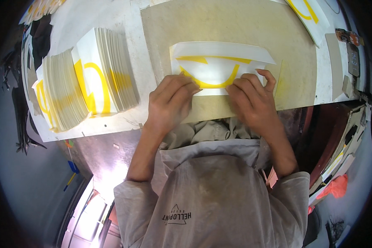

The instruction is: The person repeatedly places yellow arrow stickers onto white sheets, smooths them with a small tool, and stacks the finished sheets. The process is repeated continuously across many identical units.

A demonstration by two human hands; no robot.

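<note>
The shirt [219, 198] carries dark print on its front: one word in bold capitals, with a smaller line of lettering next to it and a thin angular outline about them, all upside down in this view. Toward the right of the tabletop [99, 14], a grey device [354, 62] shows digits, too faint to read surely.

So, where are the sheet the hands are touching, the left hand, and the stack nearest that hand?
Sheet [213, 72], head view: its white middle, above the yellow curve.
Left hand [168, 99], head view: back of the hand.
Stack [113, 70], head view: its layered edges.
</note>
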